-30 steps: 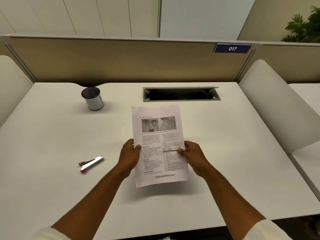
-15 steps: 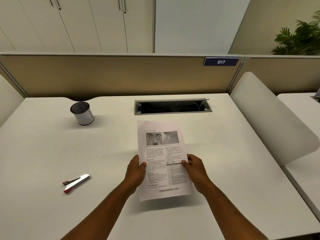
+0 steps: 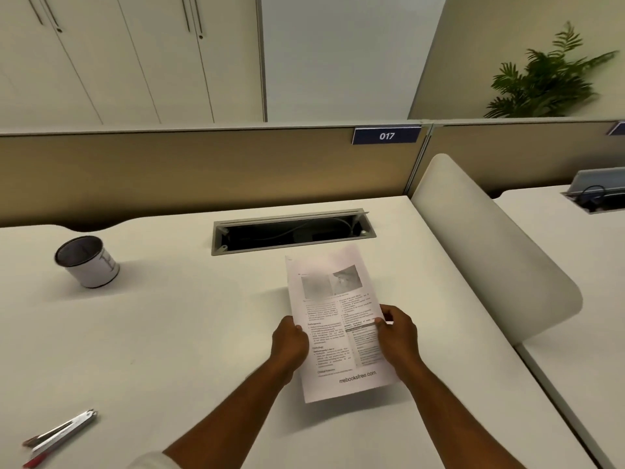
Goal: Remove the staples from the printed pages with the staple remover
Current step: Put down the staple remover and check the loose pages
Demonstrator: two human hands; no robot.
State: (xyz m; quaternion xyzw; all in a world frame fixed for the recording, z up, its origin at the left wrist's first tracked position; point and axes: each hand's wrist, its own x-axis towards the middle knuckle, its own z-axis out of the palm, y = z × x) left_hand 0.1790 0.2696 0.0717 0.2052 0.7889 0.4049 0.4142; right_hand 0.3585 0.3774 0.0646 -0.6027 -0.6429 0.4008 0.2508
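The printed pages, white sheets with two pictures at the top and columns of text, hang a little above the white desk at its middle right. My left hand grips their left edge and my right hand grips their right edge. The staple remover, silver with a red tip, lies flat near the desk's front left corner, far from both hands. No staple can be made out on the blurred pages.
A black-and-white cup stands at the back left. An open cable slot is cut into the desk just behind the pages. A beige partition closes the back and a white curved divider the right side.
The view has tilted up and swung right, so the pages, cup and staple remover sit lower and further left in frame. Both hands keep the same grip on the pages.
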